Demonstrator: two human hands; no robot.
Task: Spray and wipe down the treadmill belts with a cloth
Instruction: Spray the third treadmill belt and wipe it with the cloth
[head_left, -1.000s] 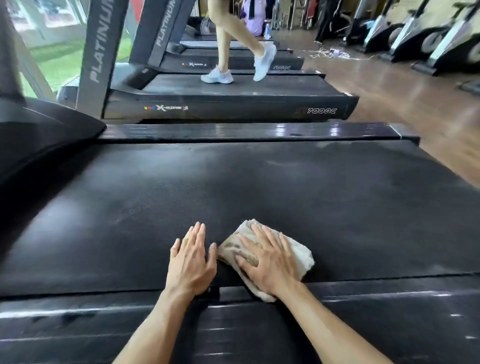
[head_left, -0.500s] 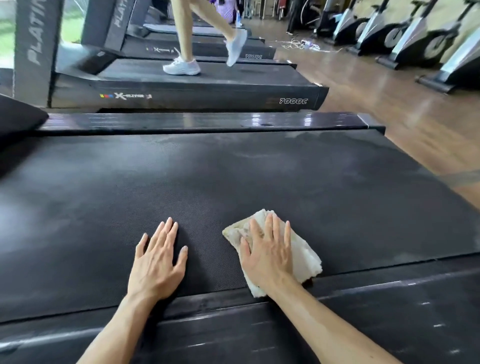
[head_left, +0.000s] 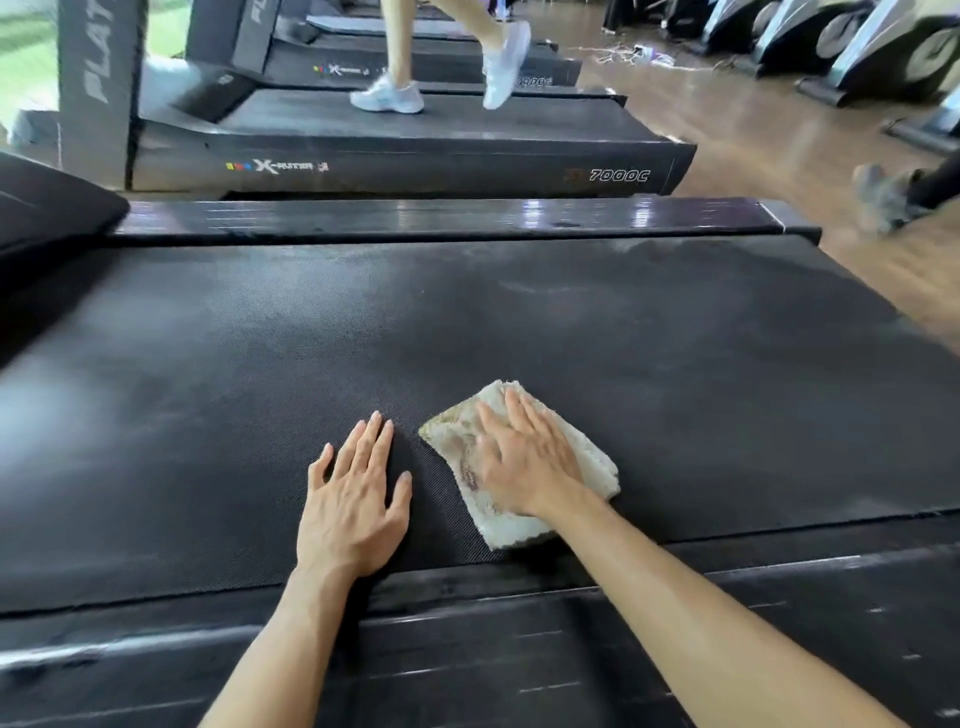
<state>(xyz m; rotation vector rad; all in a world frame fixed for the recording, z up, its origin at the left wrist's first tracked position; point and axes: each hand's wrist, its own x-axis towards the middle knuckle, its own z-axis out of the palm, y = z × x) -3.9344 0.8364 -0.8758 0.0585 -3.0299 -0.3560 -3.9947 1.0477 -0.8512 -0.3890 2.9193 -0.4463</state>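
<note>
A wide black treadmill belt (head_left: 467, 332) fills the middle of the view, with dull grey smears across it. A folded, stained beige cloth (head_left: 587, 462) lies on the belt near its front edge. My right hand (head_left: 524, 462) presses flat on the cloth with straight fingers. My left hand (head_left: 353, 499) rests flat on the bare belt just left of the cloth, fingers spread. No spray bottle is in view.
A glossy black side rail (head_left: 441, 218) runs along the belt's far side and another side rail (head_left: 519, 639) lies under my forearms. A person in white shoes (head_left: 389, 96) walks on the neighbouring treadmill. Wooden floor (head_left: 779, 140) and more machines lie to the right, where another person's foot (head_left: 883, 197) passes.
My right hand has slid the cloth rightwards along the belt from beside my left hand. The two hands now lie a little apart. A foot has entered at the right.
</note>
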